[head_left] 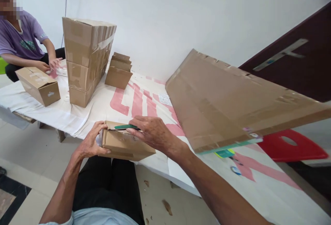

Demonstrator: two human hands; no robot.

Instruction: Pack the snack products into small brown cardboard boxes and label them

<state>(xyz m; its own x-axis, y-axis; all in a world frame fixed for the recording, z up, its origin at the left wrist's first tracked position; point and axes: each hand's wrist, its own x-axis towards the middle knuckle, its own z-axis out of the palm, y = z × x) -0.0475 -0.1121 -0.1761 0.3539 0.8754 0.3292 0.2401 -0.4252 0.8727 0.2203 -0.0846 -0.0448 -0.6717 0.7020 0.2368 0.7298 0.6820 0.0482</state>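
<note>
A small brown cardboard box (129, 144) rests at the near edge of the cloth-covered table, just above my lap. My left hand (91, 142) grips its left end, thumb on the near side and fingers at the top edge. In my right hand (150, 131) is a slim green tool (124, 126) with a dark part, held between thumb and fingers. It lies along the box's top and points left toward the left hand. Whether it is a knife or tweezers I cannot tell. Part of the box top is hidden behind the right hand.
A tall box stack (80, 62) stands at the back left, with smaller boxes (119, 73) beside it. A large cardboard piece (219, 104) leans on the right. At far left, a person in purple (28, 42) sits by another box (40, 87). A red stool (292, 147) stands right.
</note>
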